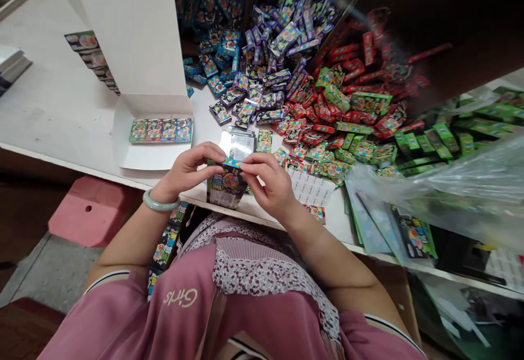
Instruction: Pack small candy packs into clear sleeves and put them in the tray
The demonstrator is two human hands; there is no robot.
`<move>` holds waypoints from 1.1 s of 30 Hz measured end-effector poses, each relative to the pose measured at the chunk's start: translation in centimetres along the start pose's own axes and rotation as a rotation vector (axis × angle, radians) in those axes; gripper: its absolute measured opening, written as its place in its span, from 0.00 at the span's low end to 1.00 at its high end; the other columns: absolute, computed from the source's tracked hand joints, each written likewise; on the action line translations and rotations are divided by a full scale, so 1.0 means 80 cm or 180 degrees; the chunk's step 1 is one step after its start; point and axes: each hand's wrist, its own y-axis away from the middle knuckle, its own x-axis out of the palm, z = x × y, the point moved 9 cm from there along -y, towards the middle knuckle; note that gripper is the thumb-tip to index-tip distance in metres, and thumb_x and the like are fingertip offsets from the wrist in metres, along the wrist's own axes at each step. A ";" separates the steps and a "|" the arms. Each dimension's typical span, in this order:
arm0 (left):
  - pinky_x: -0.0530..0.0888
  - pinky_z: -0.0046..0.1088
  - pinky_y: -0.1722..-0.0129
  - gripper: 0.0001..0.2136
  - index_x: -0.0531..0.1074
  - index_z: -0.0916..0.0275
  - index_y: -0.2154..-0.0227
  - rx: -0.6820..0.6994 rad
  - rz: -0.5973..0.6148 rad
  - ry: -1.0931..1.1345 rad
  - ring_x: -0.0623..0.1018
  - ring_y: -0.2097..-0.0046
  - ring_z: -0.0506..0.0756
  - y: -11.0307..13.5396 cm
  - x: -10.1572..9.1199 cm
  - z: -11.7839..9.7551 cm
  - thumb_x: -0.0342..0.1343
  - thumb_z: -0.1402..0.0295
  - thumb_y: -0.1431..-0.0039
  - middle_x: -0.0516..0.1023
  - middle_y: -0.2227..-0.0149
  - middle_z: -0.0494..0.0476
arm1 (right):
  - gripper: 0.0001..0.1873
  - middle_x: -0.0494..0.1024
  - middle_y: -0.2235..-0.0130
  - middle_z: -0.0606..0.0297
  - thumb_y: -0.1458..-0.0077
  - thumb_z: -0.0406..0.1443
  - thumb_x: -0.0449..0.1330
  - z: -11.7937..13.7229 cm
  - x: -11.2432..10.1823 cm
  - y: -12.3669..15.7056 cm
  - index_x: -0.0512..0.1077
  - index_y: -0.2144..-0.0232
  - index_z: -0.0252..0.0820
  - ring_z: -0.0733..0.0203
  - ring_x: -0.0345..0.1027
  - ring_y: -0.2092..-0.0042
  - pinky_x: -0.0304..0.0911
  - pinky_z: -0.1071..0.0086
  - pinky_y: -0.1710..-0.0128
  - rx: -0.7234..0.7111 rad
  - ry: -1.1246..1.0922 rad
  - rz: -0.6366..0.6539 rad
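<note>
1. From where I stand, the dark box (229, 188) is right in front of the person, at the front edge of the worktop (45, 100), between the two hands.
2. The left hand (190, 167) has its grip pinched on the top left corner of the box, thumb on the near side and fingers over the top.
3. The right hand (270, 184) pinches the top right corner in the same way, so the box's printed front hangs below both sets of fingertips. I can't tell whether its base touches the worktop.
4. A bright blue strip shows along the top of the box, between the fingertips.
5. Just behind the box is a shiny panel (237, 142); I can't make out whether it is joined on.
6. Left of the hands sits a white carton (143, 157), lid raised, with a row of small packs (161, 130) inside.
7. Beyond the hands are heaps of blue packs (223, 48), purple packs (286, 37) and red packs (360, 70), with green packs (442, 136) farther right.
8. A sheet of labels (313, 188) lies near the right hand.
</note>
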 end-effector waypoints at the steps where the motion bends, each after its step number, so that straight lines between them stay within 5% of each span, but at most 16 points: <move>1: 0.78 0.30 0.62 0.09 0.77 0.57 0.63 -0.0031 -0.0112 -0.0052 0.80 0.61 0.53 0.002 -0.002 0.003 0.66 0.59 0.41 0.80 0.64 0.56 | 0.09 0.78 0.55 0.61 0.34 0.33 0.55 -0.003 0.002 0.001 0.72 0.55 0.49 0.59 0.73 0.53 0.73 0.58 0.55 0.0034 0.0069 0.0005; 8: 0.77 0.29 0.62 0.08 0.79 0.56 0.62 -0.0108 -0.0341 -0.0320 0.79 0.60 0.53 0.007 -0.003 0.006 0.66 0.60 0.41 0.81 0.64 0.54 | 0.11 0.77 0.53 0.60 0.31 0.40 0.50 -0.025 0.018 0.007 0.72 0.54 0.48 0.59 0.71 0.49 0.71 0.59 0.49 0.0539 -0.0080 -0.0036; 13: 0.75 0.27 0.67 0.09 0.81 0.54 0.63 -0.0331 -0.0840 -0.0465 0.79 0.64 0.52 0.008 -0.018 0.014 0.70 0.62 0.48 0.83 0.64 0.51 | 0.15 0.76 0.47 0.56 0.31 0.39 0.50 -0.032 0.024 0.008 0.71 0.48 0.43 0.58 0.67 0.42 0.64 0.58 0.39 0.0563 -0.0119 0.0077; 17: 0.76 0.31 0.66 0.10 0.82 0.54 0.67 -0.0100 -0.1527 -0.0461 0.80 0.65 0.53 0.012 -0.025 0.007 0.72 0.67 0.56 0.83 0.67 0.49 | 0.21 0.75 0.42 0.58 0.37 0.43 0.61 -0.080 -0.044 0.050 0.70 0.44 0.47 0.55 0.68 0.41 0.66 0.57 0.41 0.1018 0.0068 0.0154; 19: 0.78 0.35 0.63 0.10 0.81 0.53 0.69 0.0051 -0.1792 -0.0468 0.80 0.63 0.55 0.014 -0.021 0.005 0.71 0.69 0.56 0.83 0.67 0.48 | 0.11 0.81 0.51 0.61 0.36 0.40 0.58 -0.118 -0.102 0.088 0.77 0.53 0.48 0.56 0.72 0.47 0.67 0.56 0.43 0.1488 0.0422 -0.0036; 23: 0.75 0.31 0.68 0.09 0.81 0.56 0.68 0.0114 -0.1679 -0.0587 0.80 0.66 0.53 0.006 0.006 0.009 0.69 0.71 0.55 0.83 0.68 0.50 | 0.10 0.81 0.57 0.58 0.39 0.33 0.58 -0.171 -0.188 0.162 0.80 0.61 0.44 0.53 0.74 0.51 0.68 0.55 0.46 0.2466 0.1469 -0.0265; 28: 0.74 0.31 0.70 0.07 0.80 0.54 0.66 -0.0133 -0.1278 -0.0785 0.80 0.64 0.55 -0.005 0.026 0.010 0.68 0.68 0.50 0.83 0.67 0.51 | 0.11 0.79 0.55 0.56 0.42 0.33 0.59 -0.187 -0.175 0.184 0.80 0.59 0.42 0.51 0.73 0.52 0.67 0.57 0.47 0.2868 0.1683 0.0075; 33: 0.76 0.35 0.66 0.07 0.78 0.53 0.66 -0.0143 -0.1154 -0.0829 0.80 0.63 0.55 -0.006 0.029 0.007 0.68 0.65 0.47 0.82 0.66 0.50 | 0.06 0.78 0.60 0.60 0.45 0.32 0.60 -0.185 -0.175 0.189 0.77 0.69 0.42 0.55 0.72 0.57 0.67 0.60 0.53 0.2923 0.1281 -0.0023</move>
